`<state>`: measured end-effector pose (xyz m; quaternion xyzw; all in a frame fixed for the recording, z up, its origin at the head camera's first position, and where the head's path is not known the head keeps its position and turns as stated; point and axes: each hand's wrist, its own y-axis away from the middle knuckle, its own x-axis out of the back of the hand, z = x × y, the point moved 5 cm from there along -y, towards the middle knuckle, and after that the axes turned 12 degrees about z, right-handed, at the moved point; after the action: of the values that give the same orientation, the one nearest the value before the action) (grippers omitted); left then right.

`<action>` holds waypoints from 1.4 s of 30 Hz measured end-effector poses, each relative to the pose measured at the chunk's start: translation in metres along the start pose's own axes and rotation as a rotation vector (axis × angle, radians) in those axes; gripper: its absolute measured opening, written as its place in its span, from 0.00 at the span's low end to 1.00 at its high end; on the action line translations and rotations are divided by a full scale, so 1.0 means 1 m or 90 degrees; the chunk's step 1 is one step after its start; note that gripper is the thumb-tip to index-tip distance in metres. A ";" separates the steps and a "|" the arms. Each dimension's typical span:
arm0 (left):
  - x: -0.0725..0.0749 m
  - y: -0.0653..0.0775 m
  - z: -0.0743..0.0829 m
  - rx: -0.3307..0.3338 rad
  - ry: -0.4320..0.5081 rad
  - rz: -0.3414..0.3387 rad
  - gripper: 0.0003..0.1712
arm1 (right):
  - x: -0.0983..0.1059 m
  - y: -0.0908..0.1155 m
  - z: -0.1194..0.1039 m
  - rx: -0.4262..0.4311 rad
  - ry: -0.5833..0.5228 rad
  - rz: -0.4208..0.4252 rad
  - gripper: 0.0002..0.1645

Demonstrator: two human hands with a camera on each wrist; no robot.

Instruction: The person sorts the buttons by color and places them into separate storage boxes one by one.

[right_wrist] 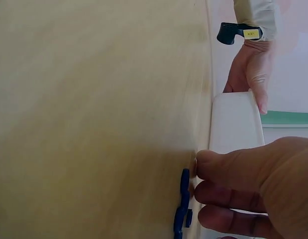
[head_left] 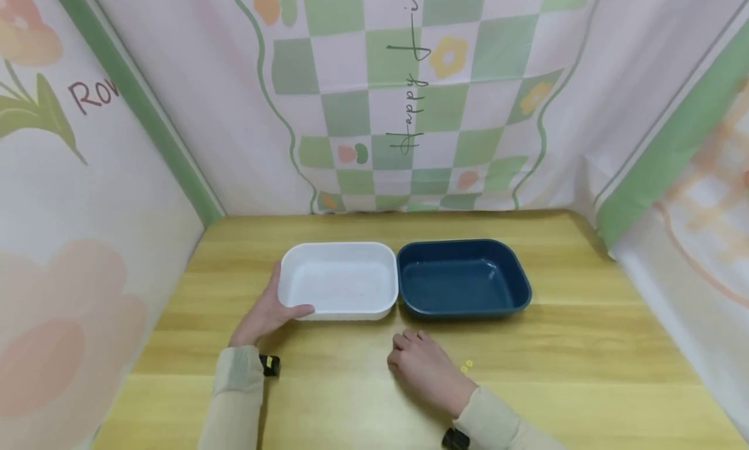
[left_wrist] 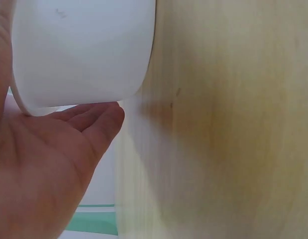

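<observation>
Printed curtains [head_left: 398, 99], all checks and flowers, wall in a wood-grain worktop [head_left: 328, 391], and that's our stage! Toward its far edge, left of middle, stands the white tub [head_left: 339, 255], and the left hand [head_left: 270, 312] has it clamped by the end: thumb over the near rim, fingers against the outer wall. It looks light and stiff, smooth enough to slide, so that rim-and-end hold should steady it nicely. Over to the right hand [head_left: 427, 370], low in front of the tubs, fingers curled in, tips down by the worktop; can't tell whether it pinches anything! Right by those fingertips, in the right wrist view, blue pieces [right_wrist: 180, 211], outline hard to read: probably light, hard plastic, wanting a fingertip pinch at the edges. Just right of that hand, two yellow rings [head_left: 464, 369], tiny, likely to skid if caught clumsily. And the containers? Side by side, touching or nearly so: the white tub shows its bare pale floor, the blue tub [head_left: 450, 251], nearer the worktop's right edge, a glossy one with a glint of light.
</observation>
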<state>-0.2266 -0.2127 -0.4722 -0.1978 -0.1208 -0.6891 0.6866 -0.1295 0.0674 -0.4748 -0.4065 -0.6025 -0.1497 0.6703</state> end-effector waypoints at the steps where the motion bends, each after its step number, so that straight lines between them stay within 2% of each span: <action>1: 0.000 -0.001 0.001 0.004 -0.009 0.000 0.72 | 0.001 -0.001 0.000 -0.001 0.000 -0.004 0.09; 5: 0.000 -0.003 0.001 0.019 -0.012 0.001 0.73 | 0.004 -0.001 -0.003 0.014 0.007 -0.008 0.08; 7: -0.002 -0.006 -0.010 0.024 -0.028 0.006 0.75 | 0.004 0.001 -0.006 0.033 0.016 -0.002 0.09; 12: -0.002 -0.006 -0.013 0.041 -0.041 0.005 0.75 | 0.006 0.005 -0.009 0.076 0.042 -0.002 0.05; 18: -0.001 -0.005 -0.015 0.048 -0.040 0.002 0.76 | 0.009 0.006 -0.007 0.086 0.045 -0.005 0.07; 23: -0.002 -0.006 -0.014 0.046 -0.044 0.000 0.75 | 0.008 0.009 -0.004 0.073 0.040 0.005 0.08; 27: -0.002 -0.006 -0.013 0.053 -0.046 -0.001 0.76 | 0.009 0.012 -0.003 0.059 0.033 -0.007 0.07; 32: -0.001 -0.004 -0.012 0.072 -0.058 -0.006 0.77 | 0.016 0.015 0.000 0.013 0.018 -0.007 0.03; 37: 0.000 -0.003 -0.011 0.080 -0.068 -0.007 0.77 | 0.016 0.016 0.009 -0.042 0.025 0.000 0.10; 42: -0.001 -0.003 -0.011 0.084 -0.069 -0.009 0.77 | 0.016 0.018 0.015 -0.060 0.008 -0.017 0.11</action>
<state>-0.2307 -0.2168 -0.4818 -0.1884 -0.2046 -0.6728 0.6855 -0.1234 0.0944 -0.4674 -0.4288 -0.5959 -0.1893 0.6521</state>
